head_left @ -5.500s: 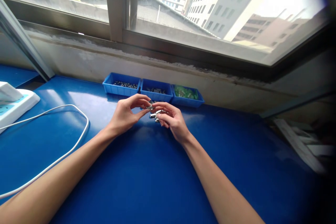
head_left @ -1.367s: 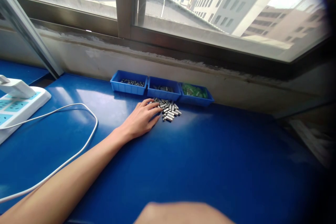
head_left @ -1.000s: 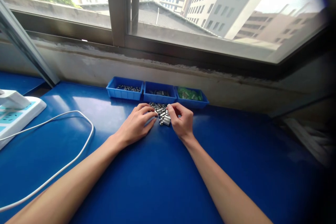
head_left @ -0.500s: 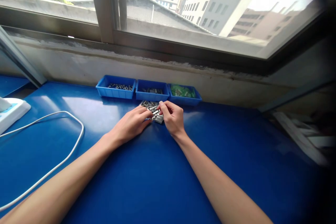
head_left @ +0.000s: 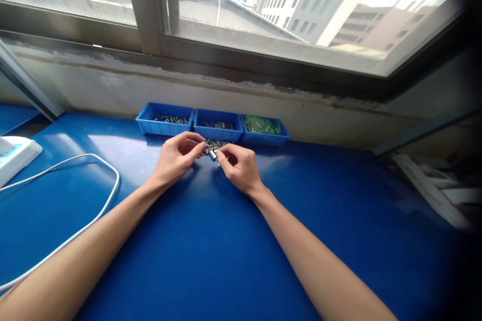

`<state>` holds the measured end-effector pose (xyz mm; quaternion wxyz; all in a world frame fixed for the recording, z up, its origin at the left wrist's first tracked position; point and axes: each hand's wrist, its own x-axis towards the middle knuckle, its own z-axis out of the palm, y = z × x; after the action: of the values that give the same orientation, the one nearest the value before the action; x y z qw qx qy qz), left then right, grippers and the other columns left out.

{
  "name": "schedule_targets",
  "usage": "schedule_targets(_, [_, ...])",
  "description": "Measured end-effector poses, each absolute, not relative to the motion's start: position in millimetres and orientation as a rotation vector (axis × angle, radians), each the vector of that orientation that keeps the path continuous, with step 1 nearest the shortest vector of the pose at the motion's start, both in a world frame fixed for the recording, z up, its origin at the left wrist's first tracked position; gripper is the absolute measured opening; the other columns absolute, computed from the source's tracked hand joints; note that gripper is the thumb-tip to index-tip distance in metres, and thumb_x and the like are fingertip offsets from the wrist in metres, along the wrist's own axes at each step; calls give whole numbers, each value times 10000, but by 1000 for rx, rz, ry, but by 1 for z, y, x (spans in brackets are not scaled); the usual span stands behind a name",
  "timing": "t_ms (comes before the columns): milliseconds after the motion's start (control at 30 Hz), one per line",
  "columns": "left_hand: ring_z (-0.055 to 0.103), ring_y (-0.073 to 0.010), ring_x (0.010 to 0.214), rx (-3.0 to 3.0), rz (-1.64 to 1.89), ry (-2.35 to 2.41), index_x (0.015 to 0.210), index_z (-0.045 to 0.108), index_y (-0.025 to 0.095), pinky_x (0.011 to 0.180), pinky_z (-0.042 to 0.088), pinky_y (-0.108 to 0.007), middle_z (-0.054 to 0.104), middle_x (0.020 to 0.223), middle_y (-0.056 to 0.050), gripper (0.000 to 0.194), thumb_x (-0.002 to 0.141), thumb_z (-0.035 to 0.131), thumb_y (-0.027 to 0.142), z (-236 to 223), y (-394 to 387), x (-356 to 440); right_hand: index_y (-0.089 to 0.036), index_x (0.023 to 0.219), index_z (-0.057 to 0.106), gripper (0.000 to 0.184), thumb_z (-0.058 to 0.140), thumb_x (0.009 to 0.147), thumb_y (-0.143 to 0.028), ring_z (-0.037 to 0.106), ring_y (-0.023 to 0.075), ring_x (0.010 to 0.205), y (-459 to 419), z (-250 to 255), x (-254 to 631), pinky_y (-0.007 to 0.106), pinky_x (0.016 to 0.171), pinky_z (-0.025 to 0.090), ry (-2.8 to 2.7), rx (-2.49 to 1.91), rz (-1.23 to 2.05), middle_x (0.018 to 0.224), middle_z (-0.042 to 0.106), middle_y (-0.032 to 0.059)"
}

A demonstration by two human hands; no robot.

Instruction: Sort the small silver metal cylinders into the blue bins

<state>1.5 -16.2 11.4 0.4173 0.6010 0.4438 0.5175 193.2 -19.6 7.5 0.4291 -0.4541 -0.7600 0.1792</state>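
we cannot tell whether the left hand (head_left: 173, 159) or the right hand (head_left: 241, 166) grips anything, the metal parts (head_left: 213, 146) at their tips being too small, and both hide some of those parts from us. the left edge cuts off the power strip (head_left: 23, 154) and, at both ends, the white cable (head_left: 118, 179). far to the right, we see pale objects (head_left: 433, 192) too blurred to name.

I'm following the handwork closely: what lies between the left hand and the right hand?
In the head view, a cluster of small metal pieces lies between the left hand and the right hand, before the middle blue bin.
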Motion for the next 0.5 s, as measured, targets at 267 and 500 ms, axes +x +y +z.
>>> schedule_targets(267, [737,-191,802,1119,1704,1167,977,780,115,861,610,-342,774,882,-89,403,728,839,426,28,13,-23,-200,783,657,201,547,938,-264,571,148,656,-21,5,192,283,682,419,-2076,-1133,294,746,672,23])
schedule_targets(500, [754,-212,959,877,1772,1145,1120,702,49,1006,576,-377,744,1041,-154,358,790,735,185,35,32,-28,-198,805,665,185,549,940,-250,587,153,679,-21,5,193,285,679,427,-2066,-1148,268,773,680,30])
